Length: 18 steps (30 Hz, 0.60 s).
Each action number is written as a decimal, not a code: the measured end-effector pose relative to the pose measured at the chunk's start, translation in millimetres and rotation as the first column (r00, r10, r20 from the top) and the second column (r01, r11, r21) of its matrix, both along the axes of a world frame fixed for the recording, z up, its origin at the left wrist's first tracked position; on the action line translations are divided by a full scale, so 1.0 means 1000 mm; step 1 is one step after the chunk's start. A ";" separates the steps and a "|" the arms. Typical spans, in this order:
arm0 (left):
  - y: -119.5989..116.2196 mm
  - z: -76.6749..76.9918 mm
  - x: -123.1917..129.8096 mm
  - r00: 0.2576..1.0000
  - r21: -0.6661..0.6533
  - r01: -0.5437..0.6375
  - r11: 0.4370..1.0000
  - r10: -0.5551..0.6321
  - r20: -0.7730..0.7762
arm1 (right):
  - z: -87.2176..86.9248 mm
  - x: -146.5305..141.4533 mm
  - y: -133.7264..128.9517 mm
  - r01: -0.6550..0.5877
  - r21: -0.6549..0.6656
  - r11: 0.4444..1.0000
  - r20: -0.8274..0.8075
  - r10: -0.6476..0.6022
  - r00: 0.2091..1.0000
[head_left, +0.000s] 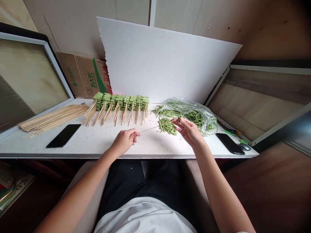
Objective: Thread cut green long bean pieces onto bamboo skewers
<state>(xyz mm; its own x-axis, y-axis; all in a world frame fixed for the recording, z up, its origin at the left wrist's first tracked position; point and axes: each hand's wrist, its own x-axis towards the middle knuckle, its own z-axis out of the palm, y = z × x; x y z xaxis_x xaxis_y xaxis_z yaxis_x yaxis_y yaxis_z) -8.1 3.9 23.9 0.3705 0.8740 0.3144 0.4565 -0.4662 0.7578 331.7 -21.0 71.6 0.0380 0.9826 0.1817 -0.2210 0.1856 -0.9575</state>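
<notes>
1. Two hands are at work, both over the white table top (pixel 73 143). The left hand (pixel 125 140) is closed in a pinch on the near end of one bamboo skewer (pixel 150 129), which runs right, its far end reaching the beans.
2. The right hand (pixel 188 131) is half curled, just beyond that skewer's tip. Its fingers (pixel 178 122) sit at the edge of one small heap of cut green beans (pixel 167 126), lying just left of that hand. Whether they grip anything, I cannot tell.
3. Along the far edge stands one row of loaded skewers (pixel 121 108), about eight bundles, though the exact count is hard to make out.
4. To the left lies one pile of bare bamboo skewers (pixel 52 119).
5. Two phones lie on the table: one near left (pixel 63 136), one near right (pixel 230 143).
6. One clear plastic bag of long green beans (pixel 187 115) sits far right, against one white foam board (pixel 165 61).
7. One cardboard box (pixel 84 76) stands beyond the table's far left.
</notes>
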 end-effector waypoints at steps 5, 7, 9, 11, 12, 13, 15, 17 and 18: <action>0.000 0.000 0.000 0.999 -0.003 -0.024 1.000 0.024 -0.026 | -0.001 -0.004 -0.001 -0.005 -0.023 1.000 -0.054 0.004 0.999; 0.000 0.000 0.000 0.999 0.001 -0.029 1.000 0.029 -0.038 | -0.002 -0.004 -0.001 -0.001 -0.032 0.999 -0.062 -0.001 0.998; 0.000 0.000 0.000 0.998 0.003 -0.032 0.999 0.032 -0.045 | -0.002 -0.005 -0.002 -0.002 -0.036 0.999 -0.068 -0.001 0.998; 0.000 0.000 0.001 0.998 0.004 -0.033 0.999 0.033 -0.050 | -0.001 -0.006 -0.002 -0.007 -0.037 0.999 -0.074 0.004 0.997; 0.000 0.000 0.001 0.998 0.005 -0.034 0.999 0.034 -0.052 | -0.001 -0.006 -0.002 -0.009 -0.038 0.999 -0.077 0.006 0.997; 0.000 0.000 0.001 0.998 0.005 -0.036 0.999 0.036 -0.054 | -0.001 -0.006 -0.002 -0.007 -0.039 0.999 -0.080 0.004 0.997; 0.000 0.000 0.002 0.998 0.005 -0.039 0.999 0.039 -0.056 | -0.001 -0.006 -0.002 0.003 -0.041 0.999 -0.081 -0.006 0.997; 0.000 0.000 0.002 0.998 0.005 -0.036 0.999 0.036 -0.056 | -0.002 -0.005 -0.002 0.012 -0.042 0.999 -0.076 -0.015 0.997; 0.000 0.000 0.002 0.998 0.005 -0.033 0.999 0.033 -0.057 | -0.002 -0.005 -0.002 0.015 -0.043 0.999 -0.072 -0.018 0.997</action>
<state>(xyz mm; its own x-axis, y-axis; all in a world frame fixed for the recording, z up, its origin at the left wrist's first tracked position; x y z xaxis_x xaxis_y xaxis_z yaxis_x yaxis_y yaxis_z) -6.2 3.8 23.7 0.3590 0.8848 0.2971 0.5142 -0.4532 0.7282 326.6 -22.6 69.5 0.0654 0.9885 0.1364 -0.2877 0.1496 -0.9460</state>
